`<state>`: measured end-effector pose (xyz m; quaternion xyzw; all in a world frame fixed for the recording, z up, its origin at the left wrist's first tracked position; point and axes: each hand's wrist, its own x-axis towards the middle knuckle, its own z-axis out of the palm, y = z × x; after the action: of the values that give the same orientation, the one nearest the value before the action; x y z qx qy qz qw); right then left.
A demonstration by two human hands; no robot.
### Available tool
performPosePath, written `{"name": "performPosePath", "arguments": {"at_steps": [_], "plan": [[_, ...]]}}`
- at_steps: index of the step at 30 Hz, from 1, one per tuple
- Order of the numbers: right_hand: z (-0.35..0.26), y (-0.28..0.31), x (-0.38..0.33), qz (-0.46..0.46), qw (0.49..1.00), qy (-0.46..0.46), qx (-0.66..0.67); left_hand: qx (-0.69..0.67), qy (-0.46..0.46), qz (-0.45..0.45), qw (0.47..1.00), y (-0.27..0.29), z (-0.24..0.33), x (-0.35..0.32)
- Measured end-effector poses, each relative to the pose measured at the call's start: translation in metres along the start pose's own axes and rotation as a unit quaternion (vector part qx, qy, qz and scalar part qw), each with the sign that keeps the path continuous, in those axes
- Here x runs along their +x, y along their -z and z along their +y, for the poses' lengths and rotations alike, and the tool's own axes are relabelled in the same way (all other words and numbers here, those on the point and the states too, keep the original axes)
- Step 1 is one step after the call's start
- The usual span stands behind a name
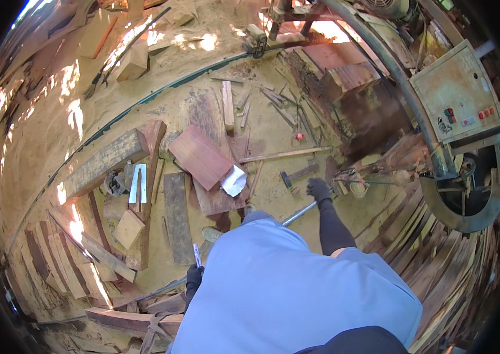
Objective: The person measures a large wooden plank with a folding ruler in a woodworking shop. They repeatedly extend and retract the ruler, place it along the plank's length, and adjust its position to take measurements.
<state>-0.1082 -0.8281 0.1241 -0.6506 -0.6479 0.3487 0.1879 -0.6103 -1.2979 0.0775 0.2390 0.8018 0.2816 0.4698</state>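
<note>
We have the block set down and a pale stick in hand.
The reddish block (pixel 198 153) lies askew on the wide plank (pixel 214 202), toward its near end; that much looks done, and what is left we cannot tell. Our left hand (pixel 194 275) is clamped on the pale stick (pixel 197 255), near the dark board's (pixel 176 218) near right corner; our right hand (pixel 319 189) curls, its grip unclear.

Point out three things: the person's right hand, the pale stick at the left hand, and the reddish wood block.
Right hand (pixel 319 189): head view, its middle.
Pale stick (pixel 197 255): head view, its exposed length.
Reddish wood block (pixel 200 155): head view, its top face.
</note>
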Motion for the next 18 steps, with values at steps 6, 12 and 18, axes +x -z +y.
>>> {"name": "performPosePath", "arguments": {"at_steps": [6,12,18], "plan": [[-0.064,0.083,-0.032,0.127,0.939,-0.148,0.285,-0.189,0.143,-0.024,0.971,0.044,0.048,-0.02],[-0.111,0.218,0.008,0.304,0.928,-0.082,0.199,-0.234,0.149,-0.029,0.96,0.051,0.063,0.018],[-0.122,0.423,0.031,0.503,0.855,-0.042,-0.124,-0.254,0.145,-0.061,0.954,0.013,0.088,0.043]]}}
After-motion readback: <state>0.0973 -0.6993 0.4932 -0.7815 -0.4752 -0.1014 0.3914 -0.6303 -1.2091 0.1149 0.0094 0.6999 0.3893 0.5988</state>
